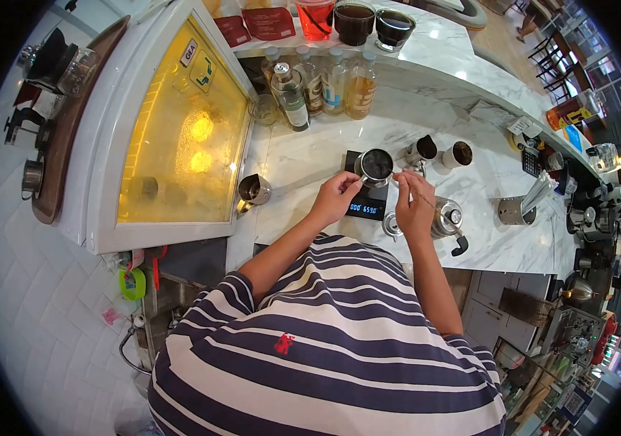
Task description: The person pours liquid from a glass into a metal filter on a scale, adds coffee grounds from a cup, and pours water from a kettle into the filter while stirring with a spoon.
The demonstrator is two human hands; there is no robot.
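Note:
A round, light-rimmed cup (376, 183) with dark contents is over the black digital scale (355, 206), whose blue display is lit. My left hand (337, 196) pinches the cup at its near left side. At the right of the rim, my right hand (416, 205) has its fingertips pressed together; I cannot tell what thin thing they hold. Just beyond that hand stands a metal pitcher (421, 150), with a cup of dark grounds (460, 155) beside it. A gooseneck kettle (447, 218) and a small round metal lid (392, 224) are close to my right wrist.
A steel pitcher (254, 190) stands left, near the yellow-lit glass-door cabinet (187, 138). Several bottles (334, 83) line the back of the counter. Drinks in glasses (355, 23) sit on the raised ledge. A straw holder (517, 211) is at the right.

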